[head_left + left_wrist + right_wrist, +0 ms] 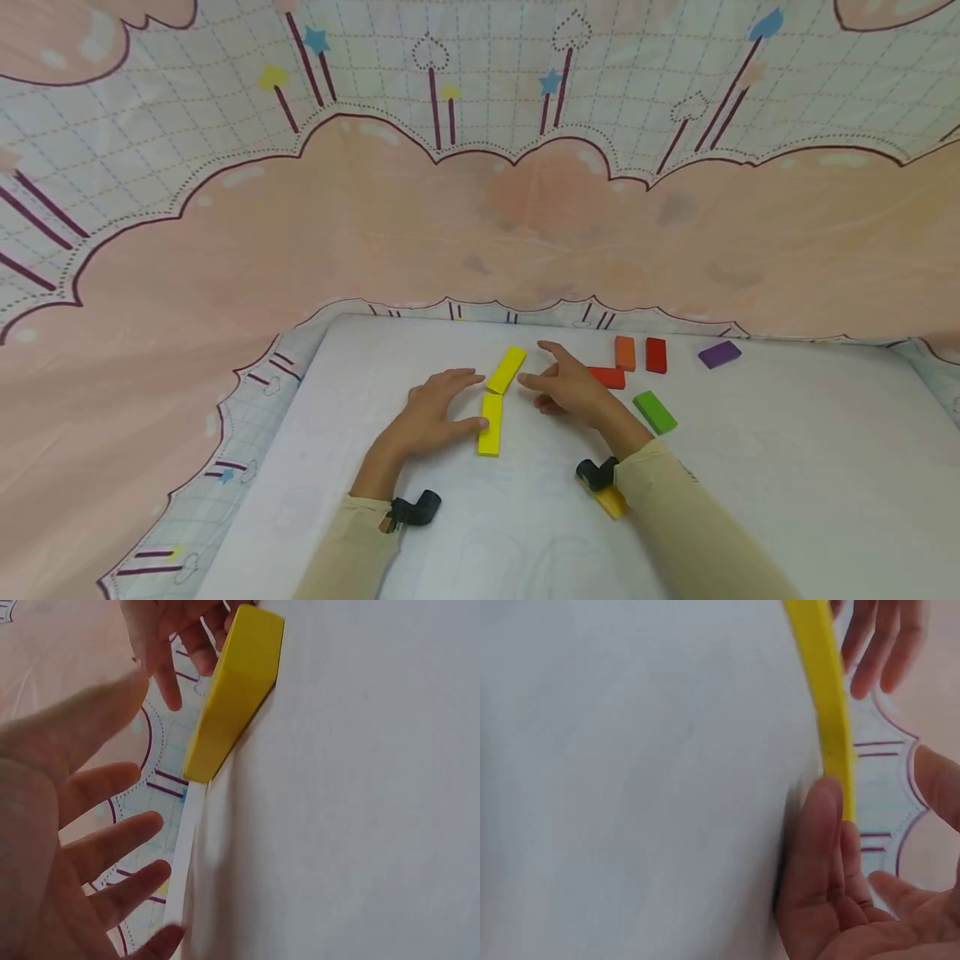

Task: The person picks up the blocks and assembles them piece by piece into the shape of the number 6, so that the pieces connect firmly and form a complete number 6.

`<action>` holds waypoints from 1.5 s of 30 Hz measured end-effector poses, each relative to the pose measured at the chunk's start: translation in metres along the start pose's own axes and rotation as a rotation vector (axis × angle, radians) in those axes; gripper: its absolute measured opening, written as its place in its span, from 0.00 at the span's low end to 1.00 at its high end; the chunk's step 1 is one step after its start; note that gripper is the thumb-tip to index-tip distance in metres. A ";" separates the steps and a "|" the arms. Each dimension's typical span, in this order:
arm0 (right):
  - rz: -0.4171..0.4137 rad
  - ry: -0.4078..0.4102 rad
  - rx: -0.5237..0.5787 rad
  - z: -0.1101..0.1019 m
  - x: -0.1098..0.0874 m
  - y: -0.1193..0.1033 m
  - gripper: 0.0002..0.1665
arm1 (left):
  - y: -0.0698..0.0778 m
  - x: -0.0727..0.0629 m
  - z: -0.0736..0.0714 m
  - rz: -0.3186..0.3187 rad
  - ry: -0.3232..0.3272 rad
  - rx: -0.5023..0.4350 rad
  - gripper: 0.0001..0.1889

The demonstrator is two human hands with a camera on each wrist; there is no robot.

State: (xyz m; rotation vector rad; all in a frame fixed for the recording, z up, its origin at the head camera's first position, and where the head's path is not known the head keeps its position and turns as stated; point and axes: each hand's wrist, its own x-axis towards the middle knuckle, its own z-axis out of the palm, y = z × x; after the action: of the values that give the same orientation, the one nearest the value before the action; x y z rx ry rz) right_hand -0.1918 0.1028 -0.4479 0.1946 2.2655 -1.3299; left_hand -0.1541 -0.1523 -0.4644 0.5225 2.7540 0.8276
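Two yellow blocks lie end to end in the head view: the lower yellow block (pixel 490 433) points straight back, and the upper yellow block (pixel 507 370) slants to the right. My left hand (pixel 427 417) is at their left, fingers spread and holding nothing; its thumb tip overlaps the lower block's edge in the head view. To the right of the upper block is my right hand (pixel 573 387), with nothing in its grasp and its index finger reaching forward. In the right wrist view its fingertips (pixel 823 802) come right up against a yellow strip (pixel 829 712).
Beyond the right hand lie a partly covered red block (pixel 609 377), an orange block (pixel 625 353), another red block (pixel 656 356), a green block (pixel 655 412) and a purple block (pixel 720 354). A yellow-orange block (pixel 612 502) shows under the right wrist. Patterned cloth (pixel 525 225) hangs behind the white table (pixel 787 500).
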 end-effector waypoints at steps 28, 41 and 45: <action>-0.110 -0.093 -0.353 -0.077 -0.111 0.086 0.27 | -0.016 0.026 0.004 0.070 -0.027 -0.255 0.24; -0.057 -0.116 -0.284 -0.077 -0.113 0.098 0.30 | -0.017 0.026 0.006 0.091 -0.062 -0.213 0.27; -0.064 -0.147 -0.286 -0.075 -0.112 0.099 0.32 | -0.018 0.026 0.006 0.087 -0.070 -0.210 0.27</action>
State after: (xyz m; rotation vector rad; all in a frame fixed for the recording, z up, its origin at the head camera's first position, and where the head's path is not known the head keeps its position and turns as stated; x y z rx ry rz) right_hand -0.0850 0.2316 -0.4403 -0.0729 2.3184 -0.9990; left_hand -0.1812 -0.1531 -0.4822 0.6198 2.5575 1.0822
